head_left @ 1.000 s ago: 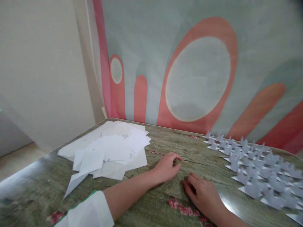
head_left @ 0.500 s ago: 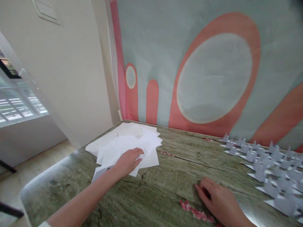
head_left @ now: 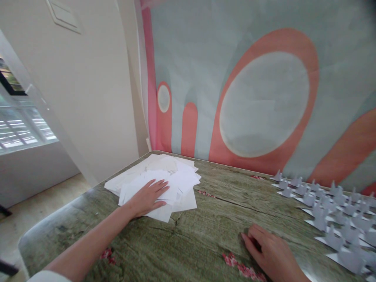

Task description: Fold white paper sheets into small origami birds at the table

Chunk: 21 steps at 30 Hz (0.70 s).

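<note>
Loose sheets of white paper [head_left: 182, 178] lie in an overlapping, fanned-out pile at the far left of the table. My left hand [head_left: 148, 197] rests flat on the near left part of the pile, its fingers stretched and a little apart. Some sheets carry faint printed or written marks. On the bare tabletop to the right, my right hand [head_left: 268, 246] lies with its fingers curled in; whether anything is inside them is hidden. It touches no paper.
Several folded white paper figures [head_left: 321, 213] stand in rows along the table's right side. The wood-patterned table [head_left: 205, 235] has pink flower prints. A wall hanging [head_left: 199, 78] with orange shapes rises behind it, and a pale wall [head_left: 94, 86] stands at left.
My left hand has slid left across the pile and flattened, its fingers now spread. A sheet at the pile's near left edge has shifted. My right hand stays put.
</note>
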Available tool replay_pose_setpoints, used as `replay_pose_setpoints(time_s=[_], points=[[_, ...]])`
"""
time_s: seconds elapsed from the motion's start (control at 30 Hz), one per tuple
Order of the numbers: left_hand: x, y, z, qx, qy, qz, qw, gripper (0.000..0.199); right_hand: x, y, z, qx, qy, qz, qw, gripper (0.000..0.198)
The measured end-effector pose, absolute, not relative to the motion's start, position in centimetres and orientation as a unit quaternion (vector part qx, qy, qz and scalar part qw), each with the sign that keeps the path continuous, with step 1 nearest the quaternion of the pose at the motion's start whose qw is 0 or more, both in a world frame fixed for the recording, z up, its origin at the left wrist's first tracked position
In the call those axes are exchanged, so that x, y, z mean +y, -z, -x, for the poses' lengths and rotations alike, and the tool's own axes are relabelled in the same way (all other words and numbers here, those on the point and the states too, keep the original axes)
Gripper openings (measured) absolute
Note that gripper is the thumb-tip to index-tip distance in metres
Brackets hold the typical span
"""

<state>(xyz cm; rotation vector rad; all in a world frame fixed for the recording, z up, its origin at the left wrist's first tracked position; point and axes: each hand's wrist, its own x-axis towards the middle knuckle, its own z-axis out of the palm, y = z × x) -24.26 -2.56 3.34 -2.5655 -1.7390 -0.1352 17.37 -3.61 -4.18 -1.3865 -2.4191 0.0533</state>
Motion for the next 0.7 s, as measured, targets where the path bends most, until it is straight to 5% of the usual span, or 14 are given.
replay_pose_setpoints(time_s=[0.43, 0.7], points=[[-2.7, -3.4, 24.4, -0.538, 0.051, 0.841, -0.018, 0.035, -3.7, 3.8, -17.3, -0.853, -0.027, 0.497, 0.16, 0.031], [-3.0, -3.2, 25.7, -0.434, -0.036, 0.889, 0.141, 0.041, -3.8, 3.6, -17.3, -0.856, -0.028, 0.493, 0.155, 0.031]])
